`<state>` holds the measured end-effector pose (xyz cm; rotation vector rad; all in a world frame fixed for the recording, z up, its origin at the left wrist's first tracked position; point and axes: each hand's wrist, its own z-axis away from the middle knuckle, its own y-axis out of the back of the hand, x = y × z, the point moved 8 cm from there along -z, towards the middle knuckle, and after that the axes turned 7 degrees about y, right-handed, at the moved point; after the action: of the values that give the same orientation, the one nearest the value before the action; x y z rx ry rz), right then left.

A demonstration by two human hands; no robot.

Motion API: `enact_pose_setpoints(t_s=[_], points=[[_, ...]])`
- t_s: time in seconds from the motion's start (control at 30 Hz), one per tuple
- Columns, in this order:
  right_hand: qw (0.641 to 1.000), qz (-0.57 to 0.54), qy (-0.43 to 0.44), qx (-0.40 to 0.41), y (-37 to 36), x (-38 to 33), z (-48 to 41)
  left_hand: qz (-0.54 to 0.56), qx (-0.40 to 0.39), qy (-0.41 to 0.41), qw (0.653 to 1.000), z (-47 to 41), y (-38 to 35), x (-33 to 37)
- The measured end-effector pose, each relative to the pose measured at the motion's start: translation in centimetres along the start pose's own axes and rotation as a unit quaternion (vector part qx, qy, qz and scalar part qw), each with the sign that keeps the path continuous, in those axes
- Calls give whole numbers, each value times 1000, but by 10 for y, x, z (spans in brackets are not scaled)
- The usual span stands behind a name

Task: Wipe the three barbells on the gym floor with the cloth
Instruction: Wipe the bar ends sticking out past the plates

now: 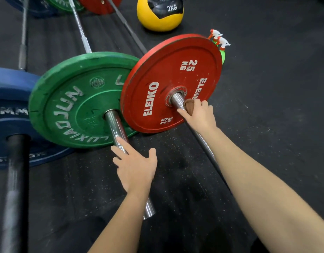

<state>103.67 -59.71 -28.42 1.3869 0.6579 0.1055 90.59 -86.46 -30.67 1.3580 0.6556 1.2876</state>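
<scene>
You are looking down at three barbells lying side by side on a black rubber gym floor point(267, 106), each seen from its loaded end. Your right hand point(199, 115) curls round a small brown cloth point(189, 104) and presses it against the steel sleeve point(175, 99) of the rightmost bar, just where the sleeve leaves the hub of the red plate point(157, 70). Your left hand point(135, 167) rests on the chrome sleeve point(116, 128) of the middle bar, near the green plate point(70, 99), with fingers straight and thumb spread; it holds nothing. The third bar, with a black sleeve point(17, 170) and a blue plate point(11, 84), lies at the far left, and neither hand touches it. Just behind the red plate stand two spray bottles point(219, 39), half hidden by its rim, and a yellow and black ball point(160, 13) sits further off. The likely trouble is rolling: each bar rests on round plates, so a hard sideways push with the cloth could roll the red plate into the bottles and tip them. Leaning weight through your left hand could roll the middle bar the same way. The cloth is bunched small, so the underside of the sleeve may well be missed. Your fingertips sit close to the hub and could scrape against it.
</scene>
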Motion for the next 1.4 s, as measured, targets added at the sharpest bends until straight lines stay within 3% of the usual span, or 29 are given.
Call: enact_pose_setpoints(t_s=[0.23,0.63,0.77,0.97,1.13,1.4], points=[[999,-14,-8,-41,-6,-7,-28,3,-2,0,1000,1,0,-1],[993,-54,-55,-86,22,87,144,19,-18,-2,1000,7,5,1],[986,-71,-89,-119,18,84,119,9,-19,3,1000,5,2,0],[980,-131,-115,-98,12,71,97,7,-10,0,1000,3,2,1],[974,-113,-140,-138,23,107,171,12,-13,-4,1000,6,4,1],[965,28,-165,-201,39,129,220,24,-23,-7,999,8,4,1]])
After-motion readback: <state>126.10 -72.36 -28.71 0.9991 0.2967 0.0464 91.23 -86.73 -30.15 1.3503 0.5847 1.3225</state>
